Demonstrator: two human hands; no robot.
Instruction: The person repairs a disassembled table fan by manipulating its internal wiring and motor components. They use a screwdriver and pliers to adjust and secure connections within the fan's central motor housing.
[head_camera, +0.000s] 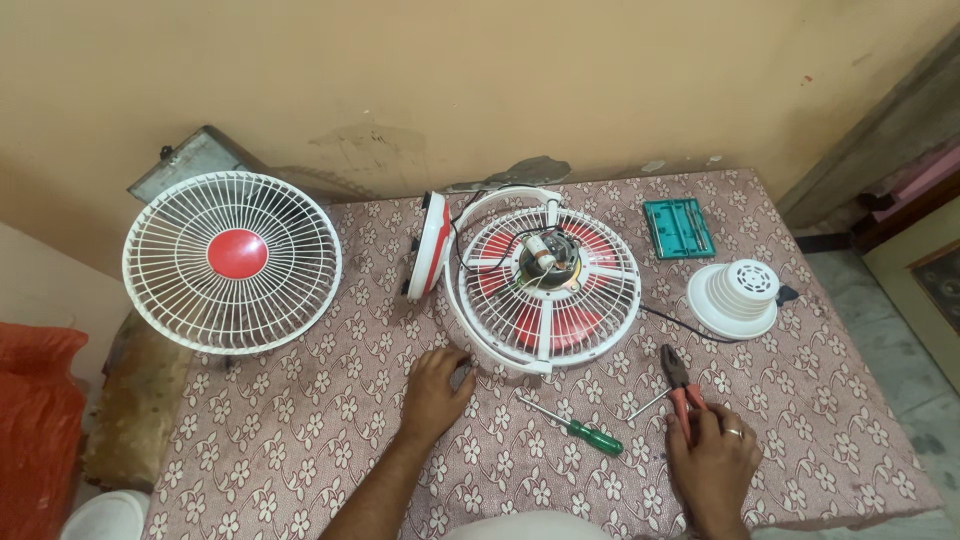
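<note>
— While the left hand (432, 392) rests open against the round white wire fan cage with red blades (545, 290), what does the right do?
— The right hand (714, 462) grips red-handled pliers (682, 390); best steady the cage first. A green-handled screwdriver (578, 428) lies between.

fan body (545, 290) ctr on table (300, 420) | grille (232, 262) L | pliers (682, 392) R of screwdriver (575, 428)
</note>
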